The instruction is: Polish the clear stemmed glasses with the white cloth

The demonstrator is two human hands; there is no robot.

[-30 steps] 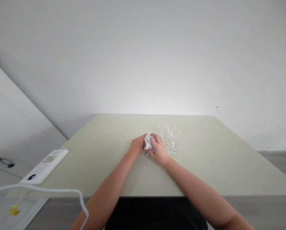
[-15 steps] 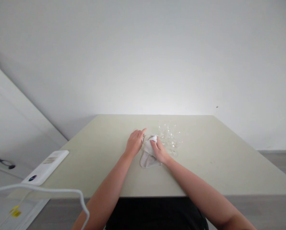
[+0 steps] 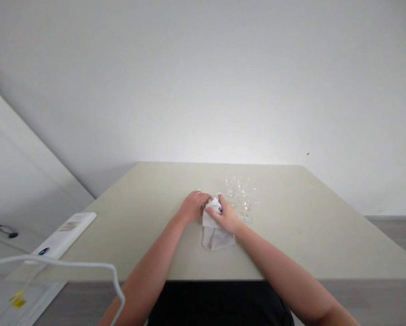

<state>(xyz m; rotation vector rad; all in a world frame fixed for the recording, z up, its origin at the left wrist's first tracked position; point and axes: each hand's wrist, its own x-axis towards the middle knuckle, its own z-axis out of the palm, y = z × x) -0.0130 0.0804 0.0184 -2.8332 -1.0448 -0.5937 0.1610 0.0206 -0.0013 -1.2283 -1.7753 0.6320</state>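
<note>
My right hand point(image 3: 228, 217) grips a white cloth point(image 3: 218, 237), its thumb pressing into the bunched upper part. The lower end of the cloth hangs down toward the table's front edge. Close against it on the left, my left hand point(image 3: 192, 206) is curled around a small clear object, mostly hidden by the fingers; its exact kind does not show. The cloth meets this object between my two hands. Just beyond my right hand stands a cluster of clear, shiny glass-like pieces point(image 3: 240, 194), too see-through to tell apart.
The pale table point(image 3: 308, 235) reaches back to a white wall point(image 3: 203, 81). A white box-like device point(image 3: 67, 233) lies at its left edge, with a white cable point(image 3: 70, 264) crossing the lower left. Beyond it stands a white cabinet point(image 3: 22, 167) with a dark handle.
My hands have come together, and the cloth now meets the object in my left hand. The cloth's lower end has shifted slightly toward me and right. My left fingers have curled over.
</note>
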